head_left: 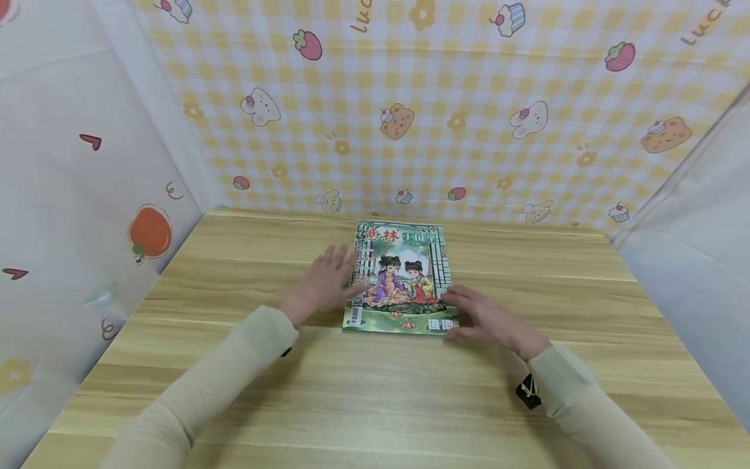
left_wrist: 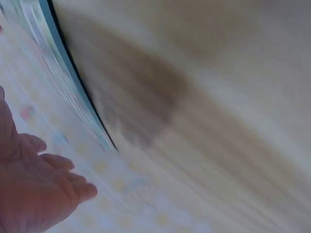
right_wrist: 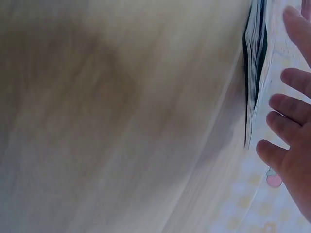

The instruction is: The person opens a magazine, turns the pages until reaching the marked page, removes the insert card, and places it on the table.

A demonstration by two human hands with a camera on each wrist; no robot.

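Note:
A magazine [head_left: 404, 280] with a green illustrated cover of two cartoon children lies flat on the wooden table. At its left edge is my left hand [head_left: 325, 283], fingers spread and thumb reaching over the cover's side. My right hand [head_left: 483, 317] is by the lower right edge, its fingertips at the cover's border. In the left wrist view the left hand [left_wrist: 39, 187] has loosely extended fingers beside the magazine's edge [left_wrist: 73, 73]. The right wrist view shows the page edges [right_wrist: 252, 73] and the right hand [right_wrist: 294, 116] with fingers apart. Whether either hand touches the magazine I cannot tell.
The wood-grain table [head_left: 375, 404] extends around the magazine. Behind it hangs a yellow checked cloth [head_left: 445, 85] with cartoon prints. A white printed cloth [head_left: 64, 195] borders the left side, and a pale cloth [head_left: 697, 247] the right. A small black object [head_left: 528, 392] is at the right cuff.

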